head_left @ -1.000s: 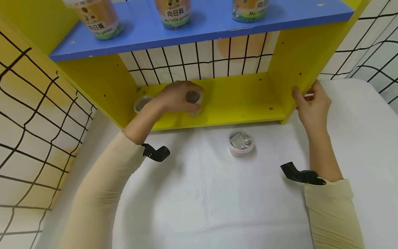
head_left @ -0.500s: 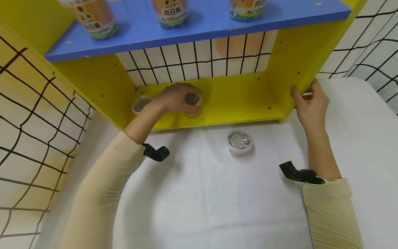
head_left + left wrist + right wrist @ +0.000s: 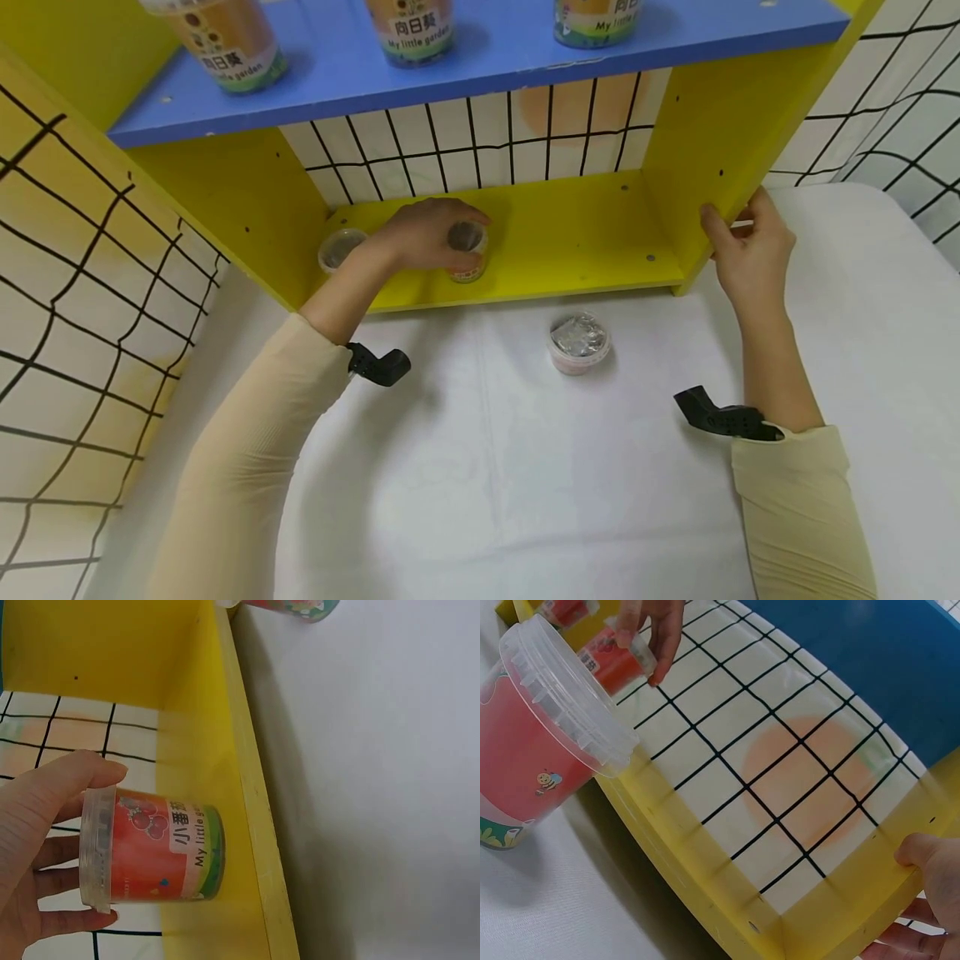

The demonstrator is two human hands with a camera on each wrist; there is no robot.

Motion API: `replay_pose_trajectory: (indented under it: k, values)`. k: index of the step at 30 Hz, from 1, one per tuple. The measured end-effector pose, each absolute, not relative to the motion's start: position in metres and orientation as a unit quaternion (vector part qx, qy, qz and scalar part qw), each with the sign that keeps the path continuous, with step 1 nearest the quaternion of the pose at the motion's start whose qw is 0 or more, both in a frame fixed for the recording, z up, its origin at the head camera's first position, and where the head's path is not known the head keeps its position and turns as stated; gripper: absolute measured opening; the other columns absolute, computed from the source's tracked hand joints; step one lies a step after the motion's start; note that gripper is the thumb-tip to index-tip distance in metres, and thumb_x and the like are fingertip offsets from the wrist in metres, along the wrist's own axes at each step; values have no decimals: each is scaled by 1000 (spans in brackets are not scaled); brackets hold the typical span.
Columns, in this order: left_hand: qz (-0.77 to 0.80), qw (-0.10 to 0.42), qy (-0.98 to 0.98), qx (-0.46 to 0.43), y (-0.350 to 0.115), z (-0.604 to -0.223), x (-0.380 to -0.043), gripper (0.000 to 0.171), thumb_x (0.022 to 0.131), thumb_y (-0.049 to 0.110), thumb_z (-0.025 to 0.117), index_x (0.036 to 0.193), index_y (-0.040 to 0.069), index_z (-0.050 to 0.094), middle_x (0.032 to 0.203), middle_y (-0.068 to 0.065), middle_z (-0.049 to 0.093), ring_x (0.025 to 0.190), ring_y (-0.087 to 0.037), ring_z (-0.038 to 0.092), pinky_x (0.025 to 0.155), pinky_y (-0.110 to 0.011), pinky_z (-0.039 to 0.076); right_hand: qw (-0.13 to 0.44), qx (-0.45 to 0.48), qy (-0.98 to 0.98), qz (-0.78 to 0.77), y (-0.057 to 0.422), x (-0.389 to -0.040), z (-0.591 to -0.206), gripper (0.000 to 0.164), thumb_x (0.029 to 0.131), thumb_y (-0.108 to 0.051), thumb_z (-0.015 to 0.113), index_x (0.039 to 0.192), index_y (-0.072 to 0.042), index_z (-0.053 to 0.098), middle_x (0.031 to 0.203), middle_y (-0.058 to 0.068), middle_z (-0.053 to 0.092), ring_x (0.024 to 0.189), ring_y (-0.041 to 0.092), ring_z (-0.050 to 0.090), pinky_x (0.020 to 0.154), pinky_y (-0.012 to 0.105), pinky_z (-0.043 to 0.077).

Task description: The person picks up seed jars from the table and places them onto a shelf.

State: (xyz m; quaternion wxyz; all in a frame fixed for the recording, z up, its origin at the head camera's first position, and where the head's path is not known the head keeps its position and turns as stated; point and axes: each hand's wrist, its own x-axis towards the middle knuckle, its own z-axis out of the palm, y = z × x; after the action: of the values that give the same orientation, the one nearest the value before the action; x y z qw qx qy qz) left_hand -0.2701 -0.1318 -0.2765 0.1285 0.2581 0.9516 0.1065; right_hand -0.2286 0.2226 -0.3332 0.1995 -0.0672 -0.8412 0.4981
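My left hand (image 3: 423,237) grips a clear plastic cup (image 3: 161,847) around its lidded rim. The cup has a red label with tomato pictures and stands upright on the yellow bottom board (image 3: 570,242) of the shelf unit. Part of it is hidden behind my fingers in the head view. With the thumb inside and fingers outside, my right hand (image 3: 753,254) holds the front edge of the yellow right side panel (image 3: 738,150). A second lidded cup (image 3: 341,250) sits at the board's left end, partly behind my left wrist. A third cup (image 3: 536,742), red-labelled, stands on the white tabletop before the unit.
Three orange-labelled cups, including the middle cup (image 3: 412,29), stand on the blue shelf (image 3: 495,67) above. Black wire grid (image 3: 480,142) runs behind the unit and along both sides. White cloth (image 3: 525,483) covers the table.
The cup in my left hand sits slightly nearer the board's front edge or lower than one second ago. My right hand keeps its hold, and the head view has shifted slightly.
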Motion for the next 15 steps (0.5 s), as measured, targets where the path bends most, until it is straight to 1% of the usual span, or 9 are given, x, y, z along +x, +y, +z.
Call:
replay_pose_trajectory:
  k: [8,11,15]
  values:
    - [103,118,951,268,-131,-277,-272,57,81,42,65,133,23,51,139,0,43,125,-22,39,99,-41,36,204,-66,-840,498,223,-229,-334,41,90,-31,53,128,-15,50,90,-18,45,74,1,47,55,5,42]
    - [104,86,946,296,-130,-275,-270,54,80,40,65,129,20,54,136,-2,47,125,-22,39,100,-40,35,207,-63,-840,498,223,-229,-334,40,90,-30,53,128,-15,51,90,-19,46,73,0,47,54,5,42]
    - [113,22,931,346,-127,-273,-259,45,83,34,64,122,14,60,129,-4,54,121,-22,45,99,-37,37,205,-63,-840,498,222,-228,-333,41,90,-30,53,128,-15,50,90,-19,46,74,0,48,55,5,42]
